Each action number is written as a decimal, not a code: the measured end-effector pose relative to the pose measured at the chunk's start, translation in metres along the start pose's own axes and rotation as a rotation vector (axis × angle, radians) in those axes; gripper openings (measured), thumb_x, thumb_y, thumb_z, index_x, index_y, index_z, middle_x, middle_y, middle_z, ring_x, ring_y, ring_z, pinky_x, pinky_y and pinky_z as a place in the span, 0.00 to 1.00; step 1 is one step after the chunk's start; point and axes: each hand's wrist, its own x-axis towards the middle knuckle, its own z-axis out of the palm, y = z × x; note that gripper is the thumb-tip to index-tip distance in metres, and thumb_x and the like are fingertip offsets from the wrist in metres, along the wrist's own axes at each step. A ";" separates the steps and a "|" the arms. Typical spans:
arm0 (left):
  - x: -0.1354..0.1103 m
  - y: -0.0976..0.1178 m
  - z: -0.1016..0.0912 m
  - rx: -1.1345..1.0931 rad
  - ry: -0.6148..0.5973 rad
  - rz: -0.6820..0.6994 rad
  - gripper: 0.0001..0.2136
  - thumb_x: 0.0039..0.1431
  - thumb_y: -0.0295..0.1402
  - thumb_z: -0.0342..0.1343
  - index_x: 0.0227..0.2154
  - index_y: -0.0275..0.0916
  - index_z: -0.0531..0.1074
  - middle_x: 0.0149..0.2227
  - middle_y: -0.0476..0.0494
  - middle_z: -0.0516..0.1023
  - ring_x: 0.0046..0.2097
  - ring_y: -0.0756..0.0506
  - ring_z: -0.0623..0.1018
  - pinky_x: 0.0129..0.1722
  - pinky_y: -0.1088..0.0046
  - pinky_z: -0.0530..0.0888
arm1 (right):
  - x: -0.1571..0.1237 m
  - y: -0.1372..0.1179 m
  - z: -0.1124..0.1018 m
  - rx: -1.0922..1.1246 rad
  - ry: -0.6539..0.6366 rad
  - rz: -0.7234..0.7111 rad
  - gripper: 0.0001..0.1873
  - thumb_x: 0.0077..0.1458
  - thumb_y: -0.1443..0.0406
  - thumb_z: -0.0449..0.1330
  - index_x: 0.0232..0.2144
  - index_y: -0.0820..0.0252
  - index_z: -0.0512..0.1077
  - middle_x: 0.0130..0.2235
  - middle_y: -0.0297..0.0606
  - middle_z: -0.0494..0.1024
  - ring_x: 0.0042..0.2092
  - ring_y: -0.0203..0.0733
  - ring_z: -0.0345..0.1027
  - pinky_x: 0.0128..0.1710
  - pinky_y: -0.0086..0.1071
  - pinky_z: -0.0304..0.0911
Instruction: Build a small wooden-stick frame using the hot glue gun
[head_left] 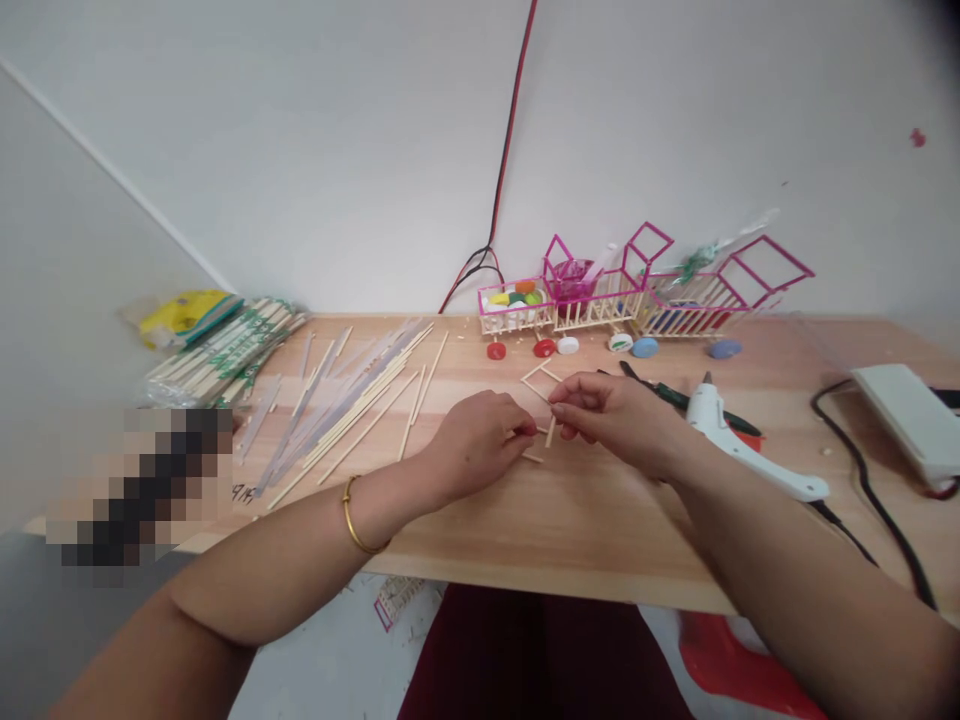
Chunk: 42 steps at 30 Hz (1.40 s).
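My right hand (611,412), thumb and fingers pinched, holds a small frame of pale wooden sticks (534,382) just above the table. The frame's angled corner points away to the left. Close beside it, my left hand (484,440) has its fingertips pressed together on a short wooden stick (541,431); the fingers partly hide it. A gold bangle (349,515) circles my left wrist. Another short stick (532,458) shows just below the left fingertips. Right of my right hand lies a white glue gun (709,415), partly behind my forearm, beside a green-handled tool (739,418).
Loose wooden sticks (367,400) and translucent glue sticks (296,435) spread at left, near packaged sticks (225,355) and a yellow packet (187,315). Stick carts with bottle-cap wheels (596,315) line the wall. A white box (896,415) and black cable (862,480) are right.
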 end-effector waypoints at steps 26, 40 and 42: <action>-0.002 0.001 0.019 0.152 -0.107 0.151 0.08 0.56 0.31 0.50 0.28 0.37 0.74 0.31 0.44 0.74 0.36 0.48 0.70 0.40 0.70 0.65 | 0.008 0.017 0.011 -0.208 -0.008 0.006 0.07 0.49 0.59 0.56 0.26 0.56 0.65 0.22 0.31 0.75 0.24 0.36 0.68 0.22 0.27 0.56; 0.000 0.001 0.019 0.153 -0.123 0.163 0.07 0.55 0.30 0.51 0.28 0.37 0.74 0.31 0.46 0.75 0.36 0.48 0.70 0.39 0.71 0.64 | 0.005 0.015 0.005 -0.335 -0.054 -0.064 0.05 0.49 0.64 0.53 0.29 0.57 0.69 0.25 0.32 0.76 0.27 0.35 0.69 0.25 0.27 0.58; 0.000 0.000 0.019 0.152 -0.127 0.165 0.07 0.55 0.30 0.52 0.27 0.37 0.74 0.31 0.46 0.75 0.36 0.48 0.70 0.39 0.71 0.64 | 0.006 0.017 0.005 -0.356 -0.034 -0.094 0.05 0.49 0.64 0.53 0.29 0.57 0.69 0.26 0.32 0.76 0.28 0.35 0.69 0.26 0.28 0.59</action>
